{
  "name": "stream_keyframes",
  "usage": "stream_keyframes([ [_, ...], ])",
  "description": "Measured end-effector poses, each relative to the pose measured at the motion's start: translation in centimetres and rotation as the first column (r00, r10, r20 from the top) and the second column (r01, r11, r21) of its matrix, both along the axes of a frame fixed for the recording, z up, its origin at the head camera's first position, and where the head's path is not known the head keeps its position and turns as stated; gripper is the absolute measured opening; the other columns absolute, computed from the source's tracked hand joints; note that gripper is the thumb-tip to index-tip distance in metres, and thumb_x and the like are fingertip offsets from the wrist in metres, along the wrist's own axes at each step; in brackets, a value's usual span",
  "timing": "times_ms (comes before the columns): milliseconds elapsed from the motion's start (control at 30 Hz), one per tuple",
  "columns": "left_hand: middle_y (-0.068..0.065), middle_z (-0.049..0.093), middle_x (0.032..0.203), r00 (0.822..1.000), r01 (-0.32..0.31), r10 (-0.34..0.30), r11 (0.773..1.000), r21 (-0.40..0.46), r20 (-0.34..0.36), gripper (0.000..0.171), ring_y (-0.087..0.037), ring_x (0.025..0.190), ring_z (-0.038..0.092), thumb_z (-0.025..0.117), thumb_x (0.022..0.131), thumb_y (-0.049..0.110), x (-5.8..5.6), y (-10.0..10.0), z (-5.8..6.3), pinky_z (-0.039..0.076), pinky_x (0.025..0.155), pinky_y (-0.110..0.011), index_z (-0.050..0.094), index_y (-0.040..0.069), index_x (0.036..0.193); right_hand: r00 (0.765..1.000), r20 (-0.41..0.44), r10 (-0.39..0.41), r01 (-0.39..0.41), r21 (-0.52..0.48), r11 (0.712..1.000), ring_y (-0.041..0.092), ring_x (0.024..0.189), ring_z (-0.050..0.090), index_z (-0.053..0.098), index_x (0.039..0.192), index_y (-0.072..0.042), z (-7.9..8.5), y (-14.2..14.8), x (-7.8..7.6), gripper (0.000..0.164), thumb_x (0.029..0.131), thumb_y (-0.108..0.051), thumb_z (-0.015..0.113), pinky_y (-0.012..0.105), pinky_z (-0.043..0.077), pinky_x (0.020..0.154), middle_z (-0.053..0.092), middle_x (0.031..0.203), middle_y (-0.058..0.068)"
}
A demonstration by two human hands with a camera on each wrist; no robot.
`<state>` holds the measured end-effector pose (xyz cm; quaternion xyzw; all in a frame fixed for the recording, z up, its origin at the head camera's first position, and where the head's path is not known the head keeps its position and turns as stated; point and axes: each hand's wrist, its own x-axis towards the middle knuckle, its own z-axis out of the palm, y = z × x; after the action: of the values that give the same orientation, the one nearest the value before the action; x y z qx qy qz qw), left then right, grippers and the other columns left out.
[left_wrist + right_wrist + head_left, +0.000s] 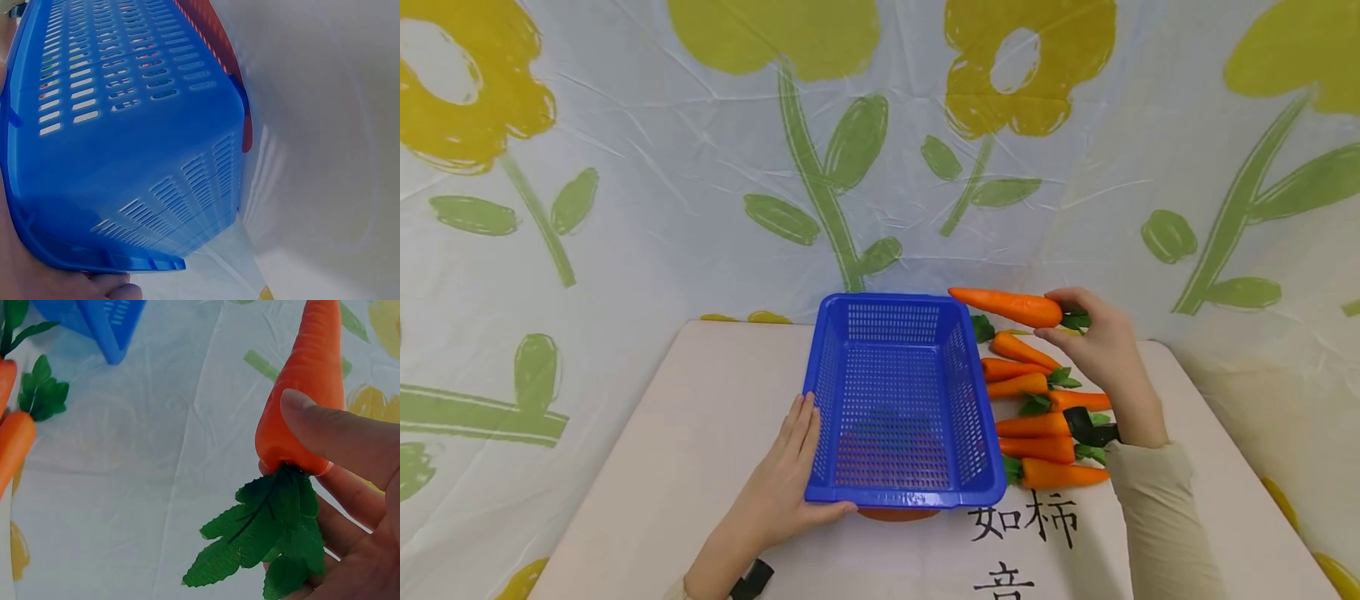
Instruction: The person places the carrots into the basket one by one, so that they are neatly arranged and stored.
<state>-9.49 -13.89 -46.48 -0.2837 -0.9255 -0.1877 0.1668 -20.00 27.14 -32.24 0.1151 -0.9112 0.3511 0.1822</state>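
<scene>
My right hand [1101, 337] holds an orange carrot [1011, 307] near its leafy end, thumb on one side and fingers on the other. Its tip points left, by the blue basket's far right corner. In the right wrist view, the carrot's green leaves [275, 531] hang past the fingers. The blue plastic basket [906, 499] has slotted walls and holds nothing visible inside. My left hand [778, 479] rests at its near left corner, fairly straight fingers along the side and thumb at the front rim. In the left wrist view, the basket's outer wall [119, 150] hides most of that hand.
Several carrots [1037, 450] with green tops lie in a rough column right of the basket. Under the basket's front shows a reddish-orange thing [898, 515], mostly hidden. The pale table [700, 417] bears dark printed characters [1022, 517]. A flower-patterned cloth [685, 150] stands behind.
</scene>
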Motion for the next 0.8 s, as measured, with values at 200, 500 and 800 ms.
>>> stream_keyframes([
  [200,-0.032,0.011,0.159,1.0,-0.006,0.006,1.0,0.01,0.01,0.125,-0.046,0.147,0.013,0.057,0.078,0.08,0.1,0.0,0.1,0.002,0.12,-0.028,0.019,-0.015,0.151,1.0,0.009,-0.019,0.019,-0.048,0.999,0.036,0.109,0.058,0.063,0.124,-0.001,0.1,-1.6,-1.2,0.044,0.083,-0.004,0.079,0.056,0.044,0.098,0.066,0.116,0.021],
  [500,-0.031,0.011,0.16,0.999,-0.008,0.007,1.0,0.019,0.033,0.125,-0.045,0.148,0.013,0.053,0.079,0.082,0.3,0.1,0.2,0.003,0.12,-0.029,0.02,-0.015,0.15,0.999,-0.037,-0.027,0.023,-0.09,0.996,0.036,0.108,0.06,0.063,0.126,0.0,-0.4,-3.9,-3.3,0.046,0.082,-0.001,0.079,0.053,0.047,0.097,0.066,0.118,0.021],
  [800,-0.032,0.012,0.159,1.0,0.0,0.0,1.0,0.023,0.007,0.124,-0.047,0.146,0.015,0.05,0.08,0.082,0.3,0.1,0.2,0.003,0.12,-0.029,0.02,-0.016,0.15,1.0,-0.003,-0.025,0.024,-0.167,0.986,0.033,0.112,0.058,0.065,0.124,-0.002,-0.8,-6.7,-5.2,0.045,0.081,0.0,0.079,0.05,0.045,0.101,0.066,0.119,0.018],
])
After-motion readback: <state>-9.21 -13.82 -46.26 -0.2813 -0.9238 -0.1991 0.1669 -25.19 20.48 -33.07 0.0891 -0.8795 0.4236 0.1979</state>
